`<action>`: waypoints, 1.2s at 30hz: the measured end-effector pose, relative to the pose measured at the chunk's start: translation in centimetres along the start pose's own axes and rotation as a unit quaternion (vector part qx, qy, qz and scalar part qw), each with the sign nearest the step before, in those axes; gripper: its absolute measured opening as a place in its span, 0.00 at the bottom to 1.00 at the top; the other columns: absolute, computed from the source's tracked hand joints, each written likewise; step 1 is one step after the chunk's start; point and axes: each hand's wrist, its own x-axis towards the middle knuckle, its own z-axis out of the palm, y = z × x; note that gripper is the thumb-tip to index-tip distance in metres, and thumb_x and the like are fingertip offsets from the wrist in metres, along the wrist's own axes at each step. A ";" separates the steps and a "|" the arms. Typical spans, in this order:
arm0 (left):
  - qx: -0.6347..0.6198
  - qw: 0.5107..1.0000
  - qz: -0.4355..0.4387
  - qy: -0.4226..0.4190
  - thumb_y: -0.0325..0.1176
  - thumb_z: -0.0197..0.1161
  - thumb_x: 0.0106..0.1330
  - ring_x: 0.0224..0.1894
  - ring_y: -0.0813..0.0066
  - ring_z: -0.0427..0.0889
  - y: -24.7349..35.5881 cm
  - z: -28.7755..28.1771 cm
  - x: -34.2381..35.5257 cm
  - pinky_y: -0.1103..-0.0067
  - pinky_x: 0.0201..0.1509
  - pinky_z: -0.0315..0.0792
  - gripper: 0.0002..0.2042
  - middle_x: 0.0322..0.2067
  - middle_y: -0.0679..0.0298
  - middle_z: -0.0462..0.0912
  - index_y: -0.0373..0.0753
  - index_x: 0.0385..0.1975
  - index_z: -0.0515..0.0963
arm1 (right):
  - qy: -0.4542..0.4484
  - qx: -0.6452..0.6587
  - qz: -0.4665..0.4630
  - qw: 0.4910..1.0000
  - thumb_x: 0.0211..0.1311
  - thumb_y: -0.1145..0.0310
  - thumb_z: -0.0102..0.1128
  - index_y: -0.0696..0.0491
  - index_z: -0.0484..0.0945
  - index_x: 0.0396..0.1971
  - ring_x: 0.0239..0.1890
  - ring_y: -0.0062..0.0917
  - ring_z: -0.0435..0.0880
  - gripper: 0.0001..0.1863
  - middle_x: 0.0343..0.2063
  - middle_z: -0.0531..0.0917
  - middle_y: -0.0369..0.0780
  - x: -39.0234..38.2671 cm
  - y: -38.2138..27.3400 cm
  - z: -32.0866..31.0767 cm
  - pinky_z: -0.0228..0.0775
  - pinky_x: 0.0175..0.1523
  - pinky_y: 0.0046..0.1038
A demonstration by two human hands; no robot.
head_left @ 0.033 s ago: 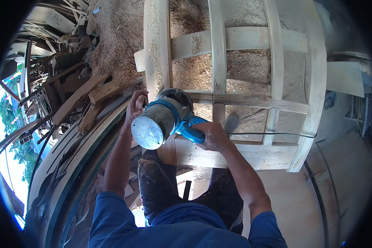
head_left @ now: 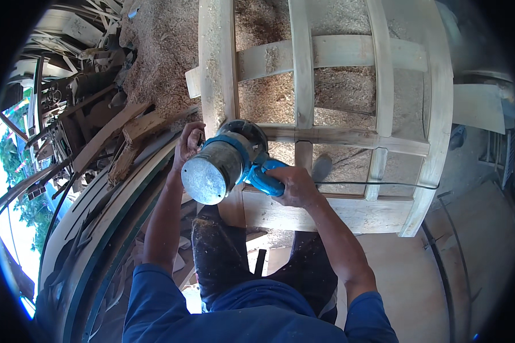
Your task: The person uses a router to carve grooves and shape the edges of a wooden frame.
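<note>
A power tool [head_left: 209, 171] with a round metal body, blue band and dark base rests on the left rail [head_left: 216, 63] of a pale wooden lattice frame. My right hand [head_left: 294, 186] is wrapped round its blue handle [head_left: 263, 180]. Just left of the tool, my left hand [head_left: 190, 143] has its fingers curled at the rail's outer edge; what they grip is partly hidden. A black cord [head_left: 372, 183] runs rightward across the frame. My legs [head_left: 220, 251] show below the frame.
Wood shavings [head_left: 154, 57] lie beneath and left of the frame. Scrap boards [head_left: 91, 143] are heaped at the left beside long curved strips [head_left: 86, 240]. A large pale panel [head_left: 400, 274] lies at lower right, and another board [head_left: 475, 108] sticks out at upper right.
The tool and both my hands have shifted very slightly upward in the picture; the grip looks the same.
</note>
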 end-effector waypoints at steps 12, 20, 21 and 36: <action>-0.045 0.997 -0.064 -0.012 0.45 0.50 0.77 0.37 0.82 0.66 0.8 0.4 1.0 0.80 0.43 0.63 0.16 0.33 0.71 0.72 0.37 0.40 0.75 | 0.001 0.011 0.017 1.000 0.39 0.68 0.75 0.47 0.83 0.41 0.34 0.38 0.87 0.23 0.34 0.86 0.42 0.1 0.5 -0.2 0.80 0.40 0.35; -0.013 0.999 -0.027 -0.009 0.49 0.49 0.76 0.34 0.80 0.69 -1.8 0.7 -3.2 0.80 0.40 0.65 0.20 0.30 0.69 0.74 0.35 0.37 0.76 | -0.063 0.013 0.022 0.998 0.37 0.69 0.75 0.46 0.83 0.44 0.39 0.37 0.87 0.25 0.37 0.87 0.40 -2.8 0.1 0.7 0.80 0.44 0.34; 0.007 1.000 -0.007 -0.003 0.49 0.50 0.76 0.34 0.81 0.69 -1.5 1.1 -3.6 0.80 0.40 0.65 0.20 0.30 0.69 0.73 0.36 0.37 0.76 | -0.069 0.011 0.028 0.997 0.37 0.69 0.75 0.46 0.83 0.43 0.39 0.36 0.87 0.26 0.37 0.87 0.40 -3.2 0.3 0.9 0.80 0.44 0.34; -0.062 0.997 -0.041 0.031 0.40 0.50 0.76 0.32 0.83 0.70 -4.3 2.1 -6.6 0.81 0.37 0.65 0.13 0.28 0.69 0.74 0.38 0.36 0.77 | -0.085 0.008 0.036 0.996 0.35 0.71 0.74 0.46 0.82 0.43 0.36 0.37 0.86 0.27 0.33 0.86 0.40 -5.0 0.6 0.8 0.80 0.42 0.35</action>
